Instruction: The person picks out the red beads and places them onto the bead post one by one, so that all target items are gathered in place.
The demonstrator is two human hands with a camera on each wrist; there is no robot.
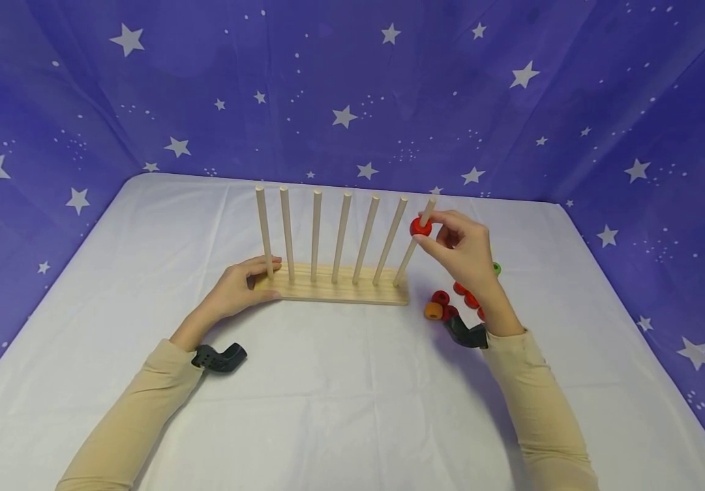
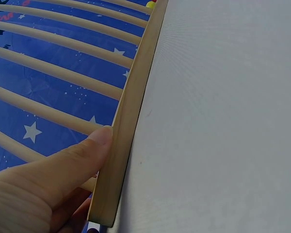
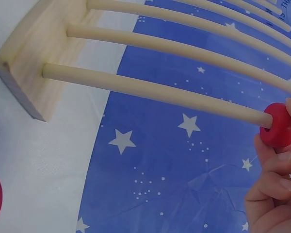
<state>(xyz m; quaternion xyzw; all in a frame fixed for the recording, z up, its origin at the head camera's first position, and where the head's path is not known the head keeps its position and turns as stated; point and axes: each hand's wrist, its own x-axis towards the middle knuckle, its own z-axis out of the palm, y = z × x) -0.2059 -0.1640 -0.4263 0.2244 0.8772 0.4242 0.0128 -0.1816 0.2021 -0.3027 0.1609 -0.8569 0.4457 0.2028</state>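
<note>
A wooden peg rack (image 1: 343,293) stands on the white cloth, with several upright pegs in a row. My left hand (image 1: 237,288) grips the left end of its base; in the left wrist view the thumb (image 2: 87,150) presses the front edge. My right hand (image 1: 466,247) pinches a red bead (image 1: 421,228) between thumb and fingers. That bead sits around the rightmost peg (image 3: 155,91), near its top, as the right wrist view also shows. The other pegs are bare. Some fingers of the left hand are hidden behind the base.
Right of the rack lie several loose red beads (image 1: 441,298), an orange bead (image 1: 433,311) and a green bead (image 1: 497,269), some partly hidden by the right arm. Black wrist mounts (image 1: 222,358) project from both sleeves. A purple starry cloth (image 1: 328,82) hangs behind.
</note>
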